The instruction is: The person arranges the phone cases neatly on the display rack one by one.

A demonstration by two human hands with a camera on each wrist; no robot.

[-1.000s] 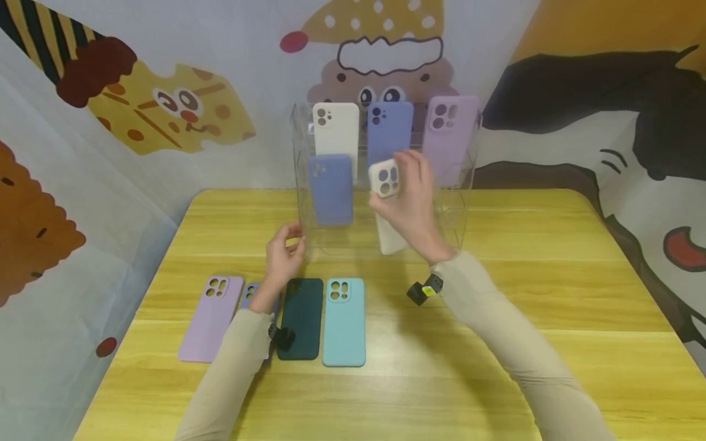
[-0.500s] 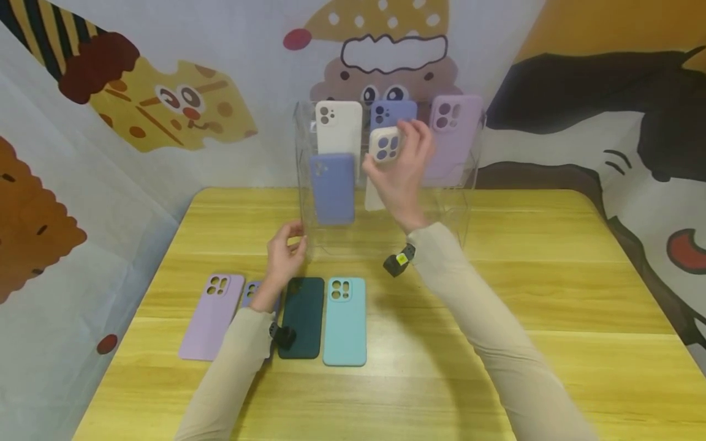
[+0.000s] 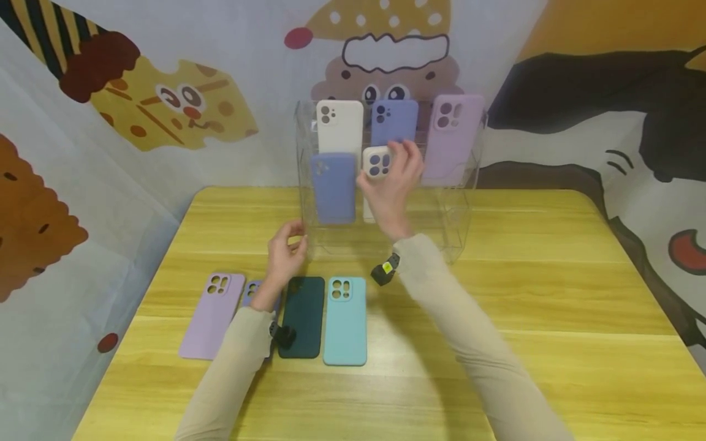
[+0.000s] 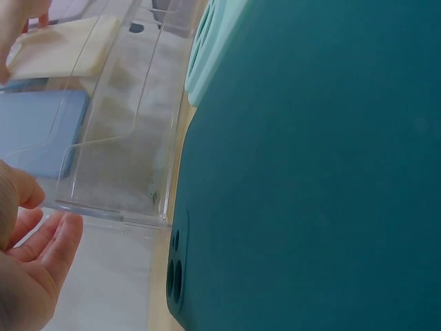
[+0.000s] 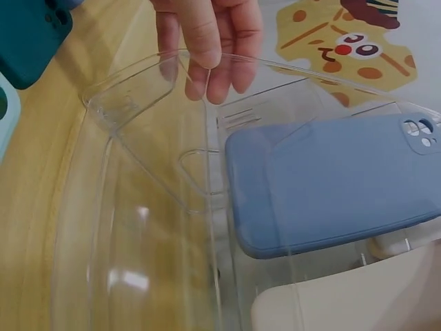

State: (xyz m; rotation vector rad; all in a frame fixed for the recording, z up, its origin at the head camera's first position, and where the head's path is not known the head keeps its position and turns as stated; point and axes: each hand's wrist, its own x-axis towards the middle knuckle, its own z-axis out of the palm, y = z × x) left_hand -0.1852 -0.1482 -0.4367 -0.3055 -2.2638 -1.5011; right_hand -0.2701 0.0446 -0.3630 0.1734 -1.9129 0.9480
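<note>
My right hand (image 3: 393, 187) grips a cream phone case (image 3: 368, 211) near its top, thumb on one side and fingers on the other. The case stands upright at the front tier of a clear acrylic display stand (image 5: 155, 207), beside a blue phone case (image 3: 334, 190). My left hand (image 3: 284, 251) pinches the stand's left side panel, thumb and fingers on opposite faces, as the left wrist view also shows. Along the back tier lean a white phone case (image 3: 340, 131), a periwinkle phone case (image 3: 394, 125) and a lilac phone case (image 3: 453, 144).
On the wooden table (image 3: 524, 306) in front of the stand lie a lilac case (image 3: 212, 318), a dark green case (image 3: 302, 321) and a turquoise case (image 3: 345, 327). A violet-blue one is mostly hidden under my left forearm. A cartoon-print cloth (image 3: 265, 79) hangs behind.
My right hand has carried the cream case up and leftward, then lowered it at the stand's front tier beside the blue case. My left hand stays on the stand's side.
</note>
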